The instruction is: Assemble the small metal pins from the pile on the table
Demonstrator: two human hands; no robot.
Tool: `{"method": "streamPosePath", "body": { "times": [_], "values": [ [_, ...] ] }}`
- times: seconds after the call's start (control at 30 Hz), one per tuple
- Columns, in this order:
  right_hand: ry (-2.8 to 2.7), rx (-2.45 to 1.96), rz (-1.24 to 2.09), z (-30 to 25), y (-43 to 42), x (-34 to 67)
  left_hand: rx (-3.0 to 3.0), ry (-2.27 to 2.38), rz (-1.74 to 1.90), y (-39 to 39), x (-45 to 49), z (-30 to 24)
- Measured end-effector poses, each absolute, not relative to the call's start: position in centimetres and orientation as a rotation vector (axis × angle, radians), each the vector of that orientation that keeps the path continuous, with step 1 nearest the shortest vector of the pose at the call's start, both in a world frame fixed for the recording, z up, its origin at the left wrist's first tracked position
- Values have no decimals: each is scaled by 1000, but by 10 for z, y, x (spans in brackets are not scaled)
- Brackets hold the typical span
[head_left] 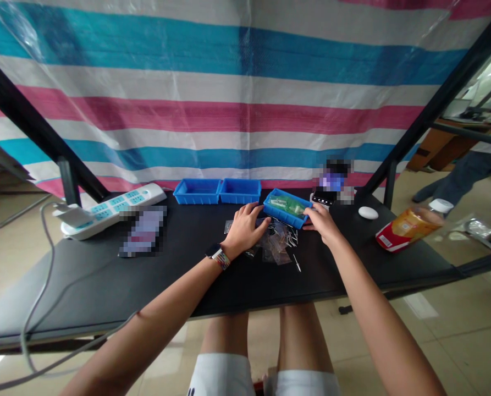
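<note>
A small blue plastic bin (pixel 288 219) with green and clear packets (pixel 285 204) inside sits at an angle on the black table. My right hand (pixel 323 224) grips its right end, thumb at the rim and fingers low on the side. Just left of the bin, my left hand (pixel 247 228) is open, fingers stretched, palm down over the small clear bags. Its fingertips are close to the bin's left corner; whether they touch it I cannot tell. In front of the bin lie clear plastic bags (pixel 276 250) and several thin white-and-metal pieces (pixel 297 263), too small to name.
Two blue bins (pixel 198 192) stand side by side at the back. To the left are a white power strip (pixel 117 208) and a blurred flat item (pixel 144 231). A white oval object (pixel 368 213) and a drink bottle (pixel 414 225) lie right. Black frame bars slope at both sides.
</note>
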State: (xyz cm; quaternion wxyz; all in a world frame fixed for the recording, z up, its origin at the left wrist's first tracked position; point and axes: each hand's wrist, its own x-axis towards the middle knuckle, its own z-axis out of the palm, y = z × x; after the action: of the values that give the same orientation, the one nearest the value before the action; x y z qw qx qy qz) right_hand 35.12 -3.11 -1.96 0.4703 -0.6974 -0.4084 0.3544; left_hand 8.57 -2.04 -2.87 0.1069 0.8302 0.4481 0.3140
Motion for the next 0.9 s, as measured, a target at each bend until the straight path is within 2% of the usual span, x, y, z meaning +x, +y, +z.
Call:
{"method": "streamPosePath", "body": {
  "times": [0.2, 0.47, 0.7, 0.9],
  "values": [
    [-993, -1447, 855, -28, -43, 348, 2459, 1307, 888, -17, 84, -32],
    [-758, -1137, 1158, -22, -62, 341, 2217, 1166, 1043, -14, 86, -28],
    [-839, -1140, 784, -20, -83, 338, 1780, 1136, 1310, -1, 84, -30],
    [-1249, -1225, 337, -18, -104, 336, 2151, 1075, 1160, -13, 84, -27]
  ]
}}
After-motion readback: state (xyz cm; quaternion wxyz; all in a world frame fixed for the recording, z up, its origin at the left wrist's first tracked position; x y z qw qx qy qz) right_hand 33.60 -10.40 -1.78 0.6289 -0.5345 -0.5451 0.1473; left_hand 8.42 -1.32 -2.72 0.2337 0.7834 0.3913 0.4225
